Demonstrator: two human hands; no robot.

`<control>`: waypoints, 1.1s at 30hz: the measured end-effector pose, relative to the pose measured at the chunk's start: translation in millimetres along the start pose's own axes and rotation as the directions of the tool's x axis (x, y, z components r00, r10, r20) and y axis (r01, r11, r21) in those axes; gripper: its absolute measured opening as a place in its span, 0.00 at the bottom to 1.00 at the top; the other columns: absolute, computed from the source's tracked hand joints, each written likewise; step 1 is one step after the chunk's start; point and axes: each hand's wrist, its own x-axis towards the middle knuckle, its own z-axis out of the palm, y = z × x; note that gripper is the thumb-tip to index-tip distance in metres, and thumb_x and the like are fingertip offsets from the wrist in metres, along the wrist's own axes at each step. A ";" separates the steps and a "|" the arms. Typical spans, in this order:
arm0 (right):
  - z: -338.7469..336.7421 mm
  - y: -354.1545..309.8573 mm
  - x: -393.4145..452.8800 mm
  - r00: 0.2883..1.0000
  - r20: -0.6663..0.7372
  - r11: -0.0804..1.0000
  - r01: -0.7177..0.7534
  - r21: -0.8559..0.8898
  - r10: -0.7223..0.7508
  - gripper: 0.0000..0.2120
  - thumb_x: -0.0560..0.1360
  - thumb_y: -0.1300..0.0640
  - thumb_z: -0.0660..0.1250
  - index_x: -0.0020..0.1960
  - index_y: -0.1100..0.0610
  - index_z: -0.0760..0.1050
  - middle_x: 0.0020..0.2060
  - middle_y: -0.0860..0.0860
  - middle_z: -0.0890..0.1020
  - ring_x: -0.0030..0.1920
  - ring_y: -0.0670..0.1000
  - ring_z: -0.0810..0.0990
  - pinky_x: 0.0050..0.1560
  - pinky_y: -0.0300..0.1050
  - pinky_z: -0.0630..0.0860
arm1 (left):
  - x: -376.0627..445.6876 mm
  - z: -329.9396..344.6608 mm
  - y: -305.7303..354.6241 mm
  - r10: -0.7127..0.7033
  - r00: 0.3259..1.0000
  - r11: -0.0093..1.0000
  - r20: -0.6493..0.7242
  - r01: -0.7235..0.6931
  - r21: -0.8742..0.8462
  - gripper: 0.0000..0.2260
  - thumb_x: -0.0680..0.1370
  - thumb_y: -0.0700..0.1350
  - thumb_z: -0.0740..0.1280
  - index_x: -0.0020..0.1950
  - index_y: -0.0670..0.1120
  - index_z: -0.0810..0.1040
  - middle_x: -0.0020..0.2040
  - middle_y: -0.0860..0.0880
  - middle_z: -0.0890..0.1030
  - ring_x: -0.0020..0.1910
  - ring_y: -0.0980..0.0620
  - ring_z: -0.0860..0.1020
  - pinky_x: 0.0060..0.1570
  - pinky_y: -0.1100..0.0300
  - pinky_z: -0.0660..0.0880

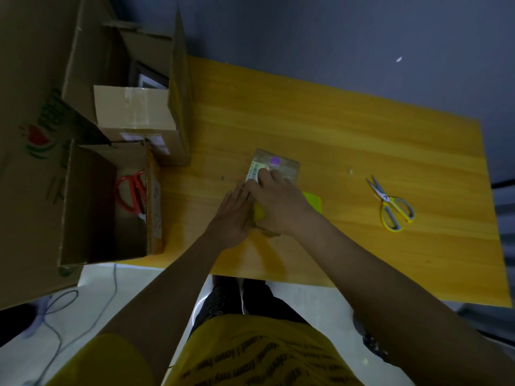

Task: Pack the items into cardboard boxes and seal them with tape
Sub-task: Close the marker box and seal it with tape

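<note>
A makeshift packing station — wooden table (pixel 334 129), open cardboard boxes (pixel 111 79), scissors (pixel 393 204) — indoors, pale floor.

Dim, murky light leaves the wooden table (pixel 348 151) softly glossy near its front edge, shadows pooling inside the left cardboard boxes (pixel 92 201), with wide-angle bending at edges.

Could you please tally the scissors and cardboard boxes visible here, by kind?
Scissors: 2, the yellow-handled pair on the table and the red-handled pair in the open box.
Cardboard boxes: 4, that open box, big box, sealed box, small box.
Total: 6
</note>
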 end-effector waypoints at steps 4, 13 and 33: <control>-1.5 30.8 -20.3 1.000 -0.025 0.975 0.002 0.223 0.003 0.35 0.69 0.44 0.72 0.71 0.52 0.63 0.63 0.55 0.68 0.63 0.57 0.65 0.59 0.50 0.65 | 15.0 5.3 -4.9 -0.067 0.998 0.997 0.001 0.067 0.046 0.24 0.84 0.50 0.46 0.79 0.47 0.45 0.79 0.49 0.42 0.78 0.51 0.40 0.74 0.51 0.40; 13.1 53.7 -45.3 0.997 -0.034 0.875 -0.048 0.482 0.074 0.27 0.71 0.44 0.71 0.67 0.49 0.70 0.53 0.51 0.81 0.52 0.54 0.79 0.39 0.42 0.66 | 15.8 15.8 -9.6 -0.125 0.990 0.987 -0.060 0.131 0.091 0.25 0.82 0.55 0.44 0.79 0.51 0.46 0.79 0.54 0.45 0.78 0.51 0.42 0.73 0.46 0.40; 101.7 126.7 -79.0 0.918 0.183 0.921 -0.374 0.107 0.351 0.37 0.70 0.24 0.50 0.63 0.51 0.71 0.48 0.56 0.79 0.49 0.58 0.79 0.34 0.44 0.64 | 7.0 33.2 -8.9 -0.507 0.852 0.856 0.131 0.516 -0.039 0.38 0.72 0.72 0.38 0.78 0.56 0.40 0.79 0.54 0.42 0.77 0.53 0.40 0.69 0.39 0.31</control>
